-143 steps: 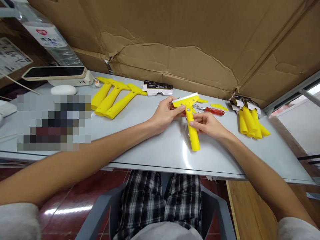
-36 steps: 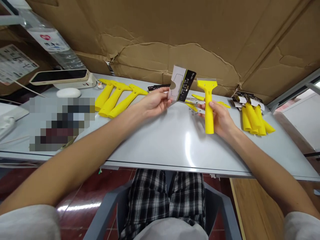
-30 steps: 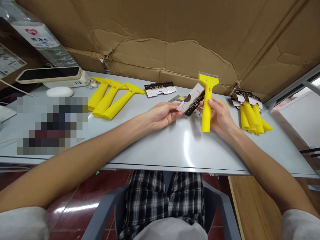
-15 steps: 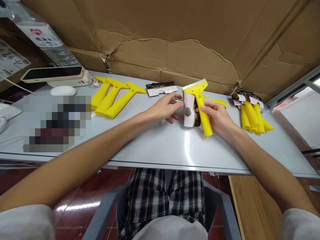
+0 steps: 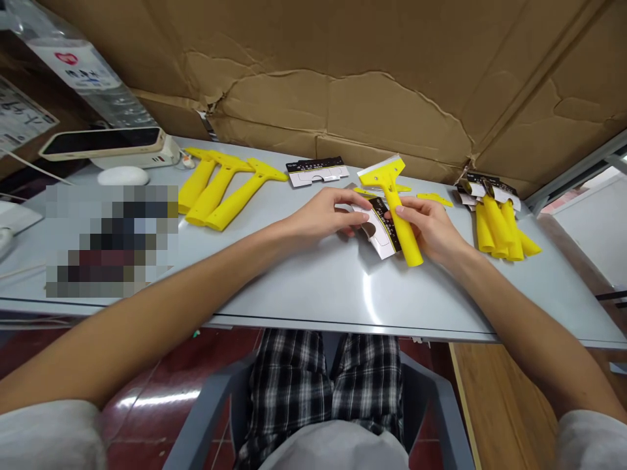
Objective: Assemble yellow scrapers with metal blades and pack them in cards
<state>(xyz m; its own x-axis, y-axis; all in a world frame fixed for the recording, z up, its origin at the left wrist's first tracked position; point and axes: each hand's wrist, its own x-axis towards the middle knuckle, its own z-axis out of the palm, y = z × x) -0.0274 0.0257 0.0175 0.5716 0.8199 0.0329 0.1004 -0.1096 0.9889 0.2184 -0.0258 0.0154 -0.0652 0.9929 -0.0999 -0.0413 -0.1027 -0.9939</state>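
"Why hold the yellow scraper point(image 5: 393, 201) by the handle point(image 5: 409, 245)?"

"Maybe to keep the thin edge point(image 5: 379, 164) away from the grip. Tilted over the table point(image 5: 313, 287), wrapped in the bent fingers of the right hand point(image 5: 434, 225)."

"And with the left hand point(image 5: 326, 212)?"

"Thumb and fingers a little apart, right at the edge of the card point(image 5: 381, 243). Pinching or only touching? Cannot tell."

"Why keep the card next to the handle?"

"Perhaps to put both things within easy reach of both hands."

Brown cardboard point(image 5: 392, 39), glossy red floor point(image 5: 132, 431)
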